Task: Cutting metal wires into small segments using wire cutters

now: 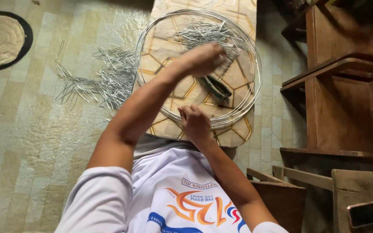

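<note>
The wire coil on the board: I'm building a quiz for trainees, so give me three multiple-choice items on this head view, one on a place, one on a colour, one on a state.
1. Where does the heap of cut wire pieces to the person's left lie?
A. on the tiled floor
B. on the wooden shelf
C. inside the round mat

2. What colour are the handles of the pliers inside the wire coil?
A. red
B. green
C. yellow

3. What is the right hand doing?
A. hanging in the air away from everything
B. pinching the near rim of the coil
C. gripping the pliers

Answers:
1 A, the pieces are strewn over the floor tiles beside the board.
2 B, the handles look dark green.
3 B, its fingers close at the coil's near edge, while the left hand is blurred over the far side.
</note>
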